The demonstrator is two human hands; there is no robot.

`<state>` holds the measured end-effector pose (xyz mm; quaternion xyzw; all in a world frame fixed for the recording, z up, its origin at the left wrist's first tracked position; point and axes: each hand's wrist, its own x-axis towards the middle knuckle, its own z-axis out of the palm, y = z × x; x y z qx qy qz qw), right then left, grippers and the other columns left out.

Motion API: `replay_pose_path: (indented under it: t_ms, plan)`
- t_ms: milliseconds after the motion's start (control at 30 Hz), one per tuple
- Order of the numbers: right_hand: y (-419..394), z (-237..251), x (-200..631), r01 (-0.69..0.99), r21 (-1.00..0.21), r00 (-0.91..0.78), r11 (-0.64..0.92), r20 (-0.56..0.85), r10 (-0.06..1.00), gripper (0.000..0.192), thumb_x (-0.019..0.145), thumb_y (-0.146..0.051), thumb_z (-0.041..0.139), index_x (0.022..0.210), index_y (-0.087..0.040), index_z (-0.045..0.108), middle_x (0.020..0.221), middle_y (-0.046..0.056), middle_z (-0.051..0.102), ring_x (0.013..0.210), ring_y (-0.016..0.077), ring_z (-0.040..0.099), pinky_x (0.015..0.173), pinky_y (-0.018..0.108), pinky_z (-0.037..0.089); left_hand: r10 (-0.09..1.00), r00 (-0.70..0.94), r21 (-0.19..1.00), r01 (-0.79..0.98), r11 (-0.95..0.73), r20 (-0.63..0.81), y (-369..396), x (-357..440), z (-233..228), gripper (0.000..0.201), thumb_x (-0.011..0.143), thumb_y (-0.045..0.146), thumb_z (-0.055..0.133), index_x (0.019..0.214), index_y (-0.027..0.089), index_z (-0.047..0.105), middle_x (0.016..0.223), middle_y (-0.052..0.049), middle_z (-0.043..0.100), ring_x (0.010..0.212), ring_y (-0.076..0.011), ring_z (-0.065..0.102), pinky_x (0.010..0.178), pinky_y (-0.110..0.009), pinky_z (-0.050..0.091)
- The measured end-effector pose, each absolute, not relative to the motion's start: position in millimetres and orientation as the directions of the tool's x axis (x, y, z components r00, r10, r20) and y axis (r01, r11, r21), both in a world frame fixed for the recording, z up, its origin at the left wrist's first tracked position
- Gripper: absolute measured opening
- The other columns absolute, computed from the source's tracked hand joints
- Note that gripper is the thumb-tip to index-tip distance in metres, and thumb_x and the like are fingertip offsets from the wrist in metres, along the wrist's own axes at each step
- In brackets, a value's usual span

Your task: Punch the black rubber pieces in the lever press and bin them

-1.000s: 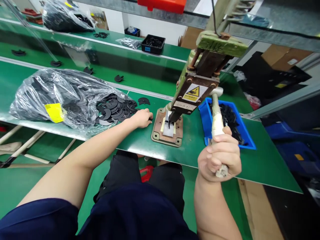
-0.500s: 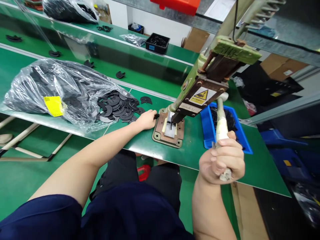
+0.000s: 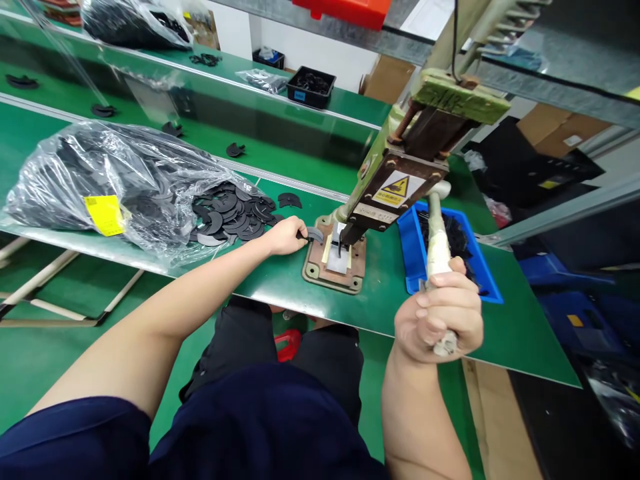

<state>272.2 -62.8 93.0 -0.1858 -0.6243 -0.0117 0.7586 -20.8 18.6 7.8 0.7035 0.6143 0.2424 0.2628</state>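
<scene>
My left hand (image 3: 286, 236) is closed on a dark curved plastic piece (image 3: 315, 234), whose grey end sticks out over the left edge of the press base (image 3: 311, 272). My right hand (image 3: 443, 313) wraps round the whitish, taped lever handle (image 3: 439, 250) of the green hand press (image 3: 417, 143). Under the press head, a dark part shows by a light metal plate (image 3: 339, 260) on the base. Left of my left hand lies a pile of dark curved pieces (image 3: 227, 217), spilling from a clear plastic bag (image 3: 145, 177) with a yellow label.
A blue bin (image 3: 410, 257) with dark parts stands right of the press, behind the handle. Beyond a clear panel, several curved pieces (image 3: 235, 150) lie on a green strip. A black bin (image 3: 313, 87) sits further back. A metal shelf (image 3: 415, 43) crosses above.
My left hand has drawn slightly left, and the curved piece in it now shows at the base's edge. My right hand stays on the lever handle; the whole view has shifted a little.
</scene>
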Motion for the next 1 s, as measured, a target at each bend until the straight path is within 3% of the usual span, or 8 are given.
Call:
replay_pose_path:
  t_ms: [133, 233, 367, 533, 1000]
  plan:
    - [-64.4, 92.2, 274.3, 0.253, -0.276, 0.203, 0.927, 0.952, 0.228, 0.044, 0.091, -0.04, 0.065, 0.059, -0.021, 0.042, 0.061, -0.005, 0.053, 0.081, 0.0137, 0.065, 0.11, 0.052, 0.055, 0.992, 0.123, 0.675, 0.734, -0.077, -0.021, 16.9, -21.6, 13.7, 0.027, 0.089, 0.043, 0.075, 0.076, 0.021, 0.068, 0.08, -0.003, 0.073, 0.072, -0.0187, 0.064, 0.067, -0.03, 0.045]
    - [-62.4, 90.8, 275.3, 0.254, -0.264, 0.204, 0.931, 0.955, 0.215, 0.042, 0.091, -0.04, 0.064, 0.059, -0.023, 0.043, 0.06, -0.005, 0.052, 0.08, 0.0143, 0.064, 0.11, 0.052, 0.056, 0.995, 0.079, 0.736, 0.677, -0.009, -0.06, 17.9, -22.6, 18.6, 0.029, 0.084, 0.041, 0.084, 0.079, 0.021, 0.064, 0.071, 0.0, 0.072, 0.065, -0.0159, 0.062, 0.062, -0.028, 0.043]
    - [-59.9, 89.4, 276.0, 0.253, -0.244, 0.198, 0.936, 0.96, 0.196, 0.043, 0.091, -0.043, 0.065, 0.06, -0.023, 0.043, 0.059, -0.005, 0.049, 0.079, 0.0148, 0.065, 0.109, 0.053, 0.056, 0.97, 0.096, 0.917, 0.358, 0.176, -0.224, 21.1, -20.7, 26.1, 0.031, 0.079, 0.029, 0.093, 0.093, 0.018, 0.067, 0.065, 0.002, 0.068, 0.056, -0.012, 0.06, 0.057, -0.025, 0.047]
    - [-63.1, 91.5, 272.4, 0.27, -0.272, 0.214, 0.924, 0.952, 0.218, 0.043, 0.092, -0.043, 0.065, 0.06, -0.023, 0.044, 0.061, -0.006, 0.05, 0.08, 0.0138, 0.064, 0.109, 0.053, 0.055, 0.941, 0.168, 0.955, 0.056, 0.29, -0.295, 22.1, -3.9, 33.8, 0.034, 0.08, 0.028, 0.095, 0.083, 0.014, 0.064, 0.07, -0.001, 0.07, 0.055, -0.0095, 0.063, 0.06, -0.025, 0.055]
    - [-64.6, 89.5, 272.9, 0.254, -0.316, 0.256, 0.914, 0.933, 0.251, 0.052, 0.091, -0.05, 0.067, 0.057, -0.022, 0.04, 0.06, -0.007, 0.05, 0.081, 0.0143, 0.068, 0.109, 0.057, 0.055, 0.973, 0.166, 0.973, 0.189, 0.13, -0.162, 29.7, 22.8, 16.6, 0.029, 0.091, 0.036, 0.083, 0.079, 0.015, 0.066, 0.068, -0.001, 0.069, 0.056, -0.0096, 0.061, 0.055, -0.021, 0.045]
